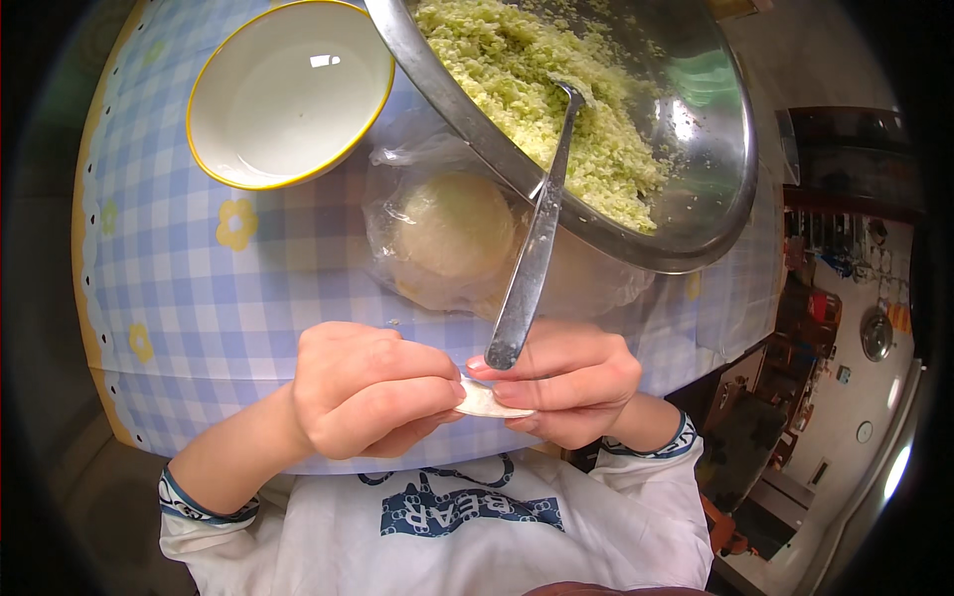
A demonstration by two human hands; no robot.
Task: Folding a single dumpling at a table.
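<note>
My left hand (pixel 373 391) and my right hand (pixel 577 384) pinch a small piece of pale dough (pixel 488 404) between their fingertips, near the table's front edge. It looks like a folded dumpling wrapper; fingers cover both its ends, and whether anything is inside cannot be seen. Just beyond, a metal spoon (pixel 538 249) leans over the rim of a steel basin (pixel 719 249), its handle end overlapping my right fingers in the view. Finely chopped pale-green filling (pixel 492 67) lies in the basin and hides part of the spoon's head.
A ball of dough (pixel 455 223) sits in a clear plastic bag (pixel 387 190) against the basin's near side. At the far left stands a white bowl with a yellow rim (pixel 291 97). A blue checked tablecloth (pixel 179 298) covers the table.
</note>
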